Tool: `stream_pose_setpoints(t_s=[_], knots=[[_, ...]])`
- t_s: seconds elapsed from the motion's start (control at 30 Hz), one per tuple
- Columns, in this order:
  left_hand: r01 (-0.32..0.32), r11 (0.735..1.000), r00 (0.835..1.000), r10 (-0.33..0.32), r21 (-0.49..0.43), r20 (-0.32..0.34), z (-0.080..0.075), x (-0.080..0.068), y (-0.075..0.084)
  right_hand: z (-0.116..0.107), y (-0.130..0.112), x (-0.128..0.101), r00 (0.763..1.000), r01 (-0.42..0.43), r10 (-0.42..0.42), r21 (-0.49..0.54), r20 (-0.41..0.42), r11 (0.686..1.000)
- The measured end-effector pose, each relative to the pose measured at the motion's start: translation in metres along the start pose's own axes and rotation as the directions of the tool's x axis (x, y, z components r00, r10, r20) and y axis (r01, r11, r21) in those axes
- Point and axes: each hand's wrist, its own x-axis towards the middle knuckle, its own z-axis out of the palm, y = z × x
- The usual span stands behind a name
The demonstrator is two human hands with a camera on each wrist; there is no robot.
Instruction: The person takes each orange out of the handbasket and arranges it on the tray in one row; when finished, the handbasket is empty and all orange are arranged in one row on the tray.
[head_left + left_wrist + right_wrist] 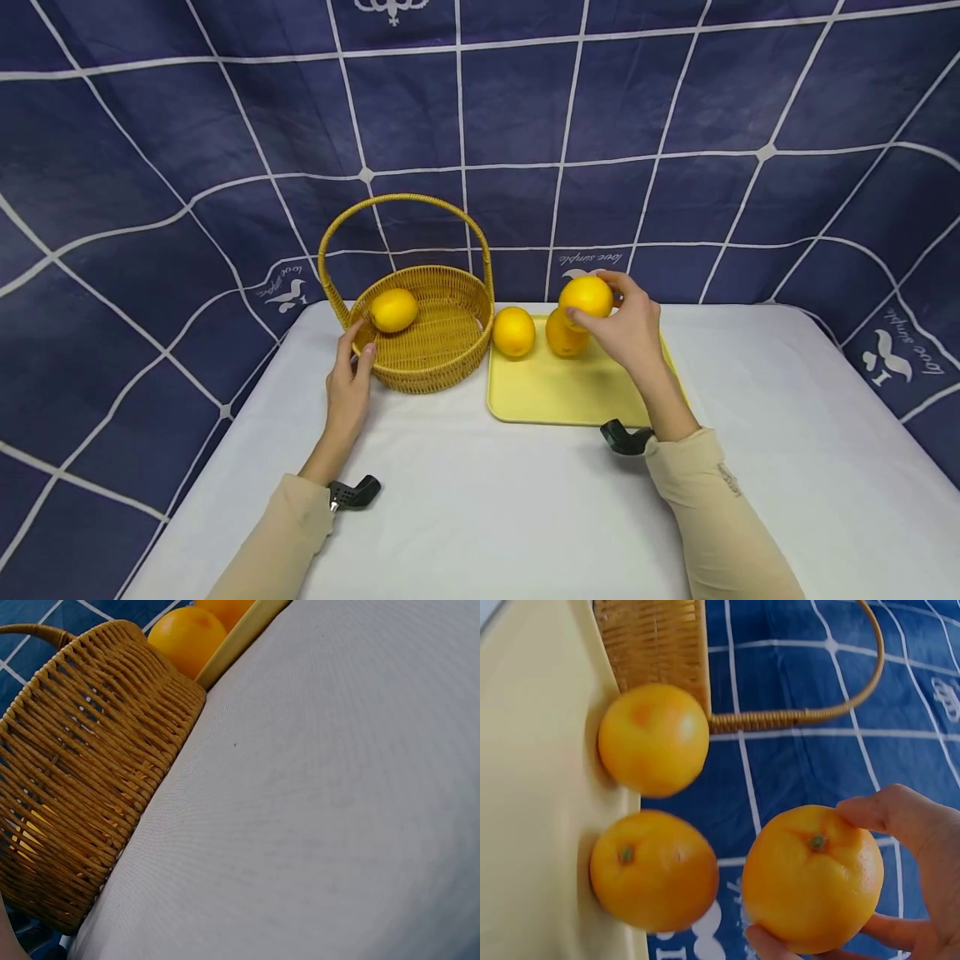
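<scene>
The right hand [628, 323] is gripping an orange [585, 293] between thumb and fingers, holding it over the yellow tray [547, 407]. In the head view, the wicker basket [423, 380] is lying at about nine o'clock from that grip, with a tray orange [514, 332] sitting between. The left hand [348, 392], nearer the basket, is touching its rim around eight o'clock; whether it is pinching, I cannot tell.

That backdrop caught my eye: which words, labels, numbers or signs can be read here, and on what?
"love simple": printed upside down in three places on the blue cloth.
"I": beside the rightmost print on that cloth.
Crown emblem at the cloth's top: no letters visible.
Marks on the right sleeve: too small to read.
None seen on the fruit, basket or tray.
</scene>
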Motion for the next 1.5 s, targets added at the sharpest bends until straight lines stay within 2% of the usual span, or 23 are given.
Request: stream_pose_setpoints(t_s=[0.3,0.47,0.63,0.83,1.1,1.23,1.5], knots=[[-0.001,1.000,1.000,0.001,0.012,-0.007,-0.006,0.002,-0.001,-0.011,0.012,0.006,0.995,-0.087,0.090,-0.084,0.037,0.993],[-0.008,1.000,1.000,0.008,0.014,-0.005,-0.008,0.003,0.000,-0.010,0.020,0.007,0.981,-0.162,0.174,-0.129,0.088,0.978],[-0.015,1.000,1.000,0.015,0.014,0.010,-0.009,0.005,0.000,-0.005,0.031,0.007,0.967,-0.197,0.217,-0.146,0.135,0.969],[0.000,1.000,1.000,0.000,0.010,0.008,-0.009,0.005,-0.001,0.008,0.044,0.008,0.951,-0.197,0.232,-0.177,0.204,0.964],[0.012,1.000,1.000,-0.012,0.003,0.018,-0.008,0.004,-0.003,0.012,0.049,0.008,0.949,-0.153,0.201,-0.204,0.241,0.967],[0.017,1.000,1.000,-0.017,0.003,0.017,-0.007,0.003,-0.005,0.012,0.049,0.007,0.953,-0.154,0.196,-0.189,0.231,0.970],[0.024,1.000,0.999,-0.024,0.001,0.025,-0.001,0.003,-0.005,0.009,0.047,0.005,0.971,-0.155,0.182,-0.173,0.152,0.973]])
